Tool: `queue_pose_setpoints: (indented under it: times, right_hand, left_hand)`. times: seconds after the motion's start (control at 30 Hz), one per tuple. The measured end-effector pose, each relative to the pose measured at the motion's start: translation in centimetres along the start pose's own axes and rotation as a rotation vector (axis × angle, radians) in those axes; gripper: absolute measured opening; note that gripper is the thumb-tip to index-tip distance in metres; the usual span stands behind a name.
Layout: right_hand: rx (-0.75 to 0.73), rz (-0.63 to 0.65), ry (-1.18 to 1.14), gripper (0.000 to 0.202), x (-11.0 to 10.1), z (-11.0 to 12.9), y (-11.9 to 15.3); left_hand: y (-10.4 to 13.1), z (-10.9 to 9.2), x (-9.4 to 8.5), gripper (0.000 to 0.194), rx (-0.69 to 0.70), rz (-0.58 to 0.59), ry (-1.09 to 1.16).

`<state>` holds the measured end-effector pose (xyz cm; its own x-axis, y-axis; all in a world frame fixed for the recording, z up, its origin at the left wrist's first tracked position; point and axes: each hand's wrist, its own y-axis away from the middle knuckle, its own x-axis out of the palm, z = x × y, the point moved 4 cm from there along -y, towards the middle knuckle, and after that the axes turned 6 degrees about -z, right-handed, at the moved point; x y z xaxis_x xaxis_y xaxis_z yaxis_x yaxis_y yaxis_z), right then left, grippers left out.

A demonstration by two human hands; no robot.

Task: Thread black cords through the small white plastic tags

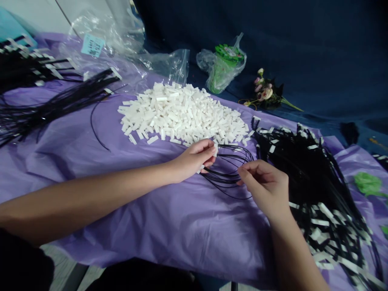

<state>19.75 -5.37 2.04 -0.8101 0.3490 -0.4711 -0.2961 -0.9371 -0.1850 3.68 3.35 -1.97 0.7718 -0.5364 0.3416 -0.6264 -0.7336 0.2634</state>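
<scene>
My left hand (197,159) is closed around the ends of a looped bundle of thin black cords (226,174). White end pieces (216,150) show at its fingertips. The cords bow out to the right from there. At the bend of the loop, my right hand (263,182) has its thumb and fingers pinched together on the cords; exactly how many it grips is hidden. Just beyond my left hand lies a large heap of small white plastic pieces (182,113).
A purple sheet (182,226) covers the table. Black cords with white ends lie in a thick pile (306,169) at right and in bundles (54,101) at left. Behind are clear plastic bags (118,48), a bagged green cup (224,66) and artificial flowers (266,93).
</scene>
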Motion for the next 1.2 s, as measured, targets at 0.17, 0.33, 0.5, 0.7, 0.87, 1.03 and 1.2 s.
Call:
queue_pose_setpoints:
  times: [0.17, 0.33, 0.5, 0.7, 0.87, 1.03, 1.2]
  right_hand:
    - [-0.009, 0.003, 0.033, 0.01, -0.1, -0.4, 0.0]
    - [-0.001, 0.027, 0.034, 0.014, 0.1, -0.2, -0.1]
    - [0.037, 0.041, 0.053, 0.017, 0.2, -0.2, -0.1]
    - [0.016, 0.05, 0.112, 0.019, 0.2, -0.3, -0.2]
    - [-0.149, -0.011, 0.204, 0.017, 1.1, 0.1, -0.1]
    - [-0.485, -0.078, 0.42, 0.008, 2.2, 1.2, 0.3]
    - [-0.578, -0.101, 0.532, 0.011, 2.7, 1.4, 0.2]
  left_hand:
    - [0.2, -0.2, 0.1, 0.021, 0.025, -0.002, -0.075]
    - [0.3, -0.3, 0.2, 0.023, 0.012, -0.007, -0.088]
    - [0.1, -0.2, 0.1, 0.022, 0.014, 0.007, -0.062]
    - [0.2, -0.4, 0.2, 0.021, 0.06, 0.018, -0.136]
    - [0.3, -0.6, 0.4, 0.021, 0.085, 0.022, -0.2]
    - [0.3, -0.5, 0.4, 0.021, 0.058, 0.028, -0.202]
    - [0.1, -0.2, 0.3, 0.021, 0.048, 0.025, -0.164]
